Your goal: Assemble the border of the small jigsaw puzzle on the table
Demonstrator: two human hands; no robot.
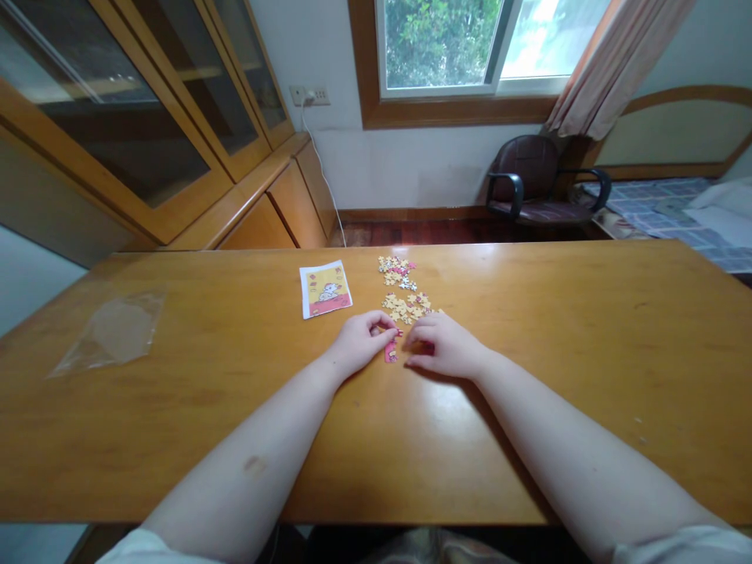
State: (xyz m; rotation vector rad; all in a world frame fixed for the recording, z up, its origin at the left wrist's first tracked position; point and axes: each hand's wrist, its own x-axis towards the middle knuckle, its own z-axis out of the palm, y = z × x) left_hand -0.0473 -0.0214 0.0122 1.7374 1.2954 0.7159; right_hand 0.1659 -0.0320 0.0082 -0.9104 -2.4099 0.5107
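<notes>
My left hand (365,341) is closed in a pinch, with thumb and forefinger at a small pink jigsaw piece (399,333). Just below the fingertips, a joined pink bit of jigsaw (391,352) lies flat on the table. My right hand (442,345) hovers close on the other side, its fingers curved and apart, with nothing visible in them. Beyond both hands sits a pile of yellow jigsaw pieces (408,307), partly hidden by the right hand. Farther back lies a second pile of yellow, pink and white pieces (396,270).
A printed picture card (326,290) with a white cartoon animal lies left of the piles. At the far left is a clear plastic bag (117,329) on the wooden table (235,313). Past the table stand a glass-door cabinet (226,160) and an armchair (532,180).
</notes>
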